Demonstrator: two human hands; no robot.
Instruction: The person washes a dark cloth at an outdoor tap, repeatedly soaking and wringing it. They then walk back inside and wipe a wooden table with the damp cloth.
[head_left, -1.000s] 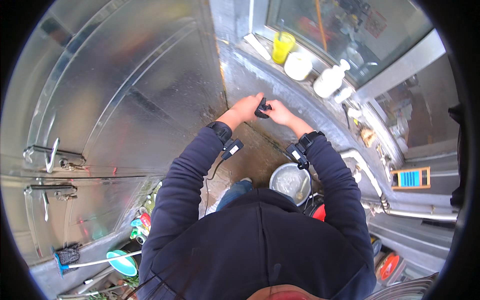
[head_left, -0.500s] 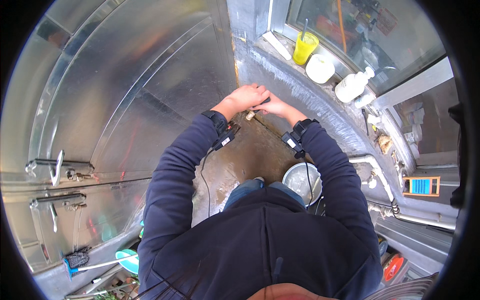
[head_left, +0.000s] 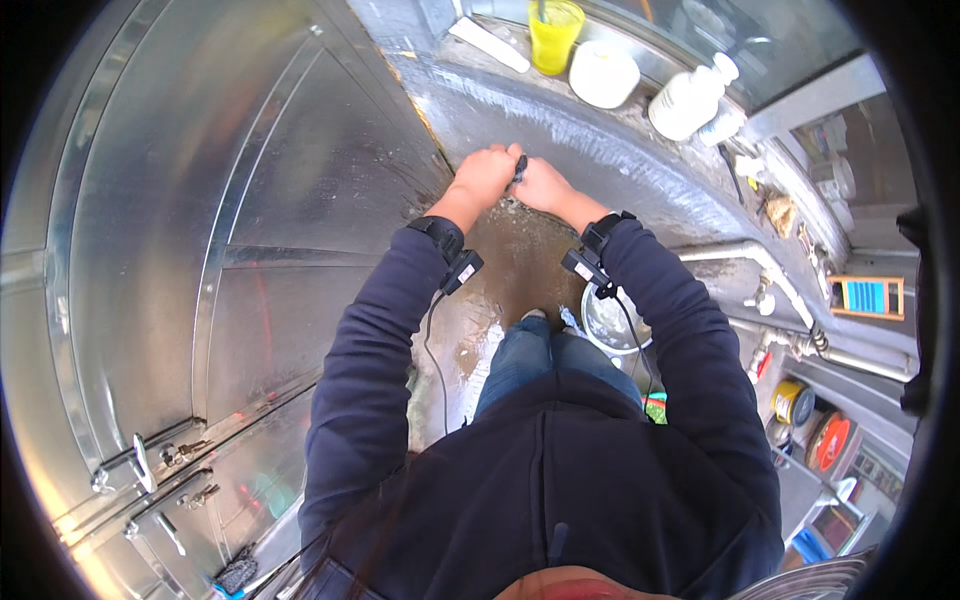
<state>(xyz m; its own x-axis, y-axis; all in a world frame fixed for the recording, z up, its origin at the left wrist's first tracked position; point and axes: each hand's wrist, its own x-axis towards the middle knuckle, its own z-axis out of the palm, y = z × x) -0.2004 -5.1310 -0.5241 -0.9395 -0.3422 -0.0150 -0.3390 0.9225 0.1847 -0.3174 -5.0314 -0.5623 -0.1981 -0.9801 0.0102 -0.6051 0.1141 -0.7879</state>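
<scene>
Left hand (head_left: 487, 176) and right hand (head_left: 545, 186) look clenched on a small black cloth (head_left: 520, 168) up at 12 o'clock; a slippy grip could drop it, missing the basin (head_left: 600, 338) at their 5.

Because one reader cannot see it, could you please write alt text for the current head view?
A person's left hand and right hand clench a small dark item between them, above a wet-looking floor beside a large metal door. A yellow cup and white pump bottle stand on a ledge beyond.
</scene>
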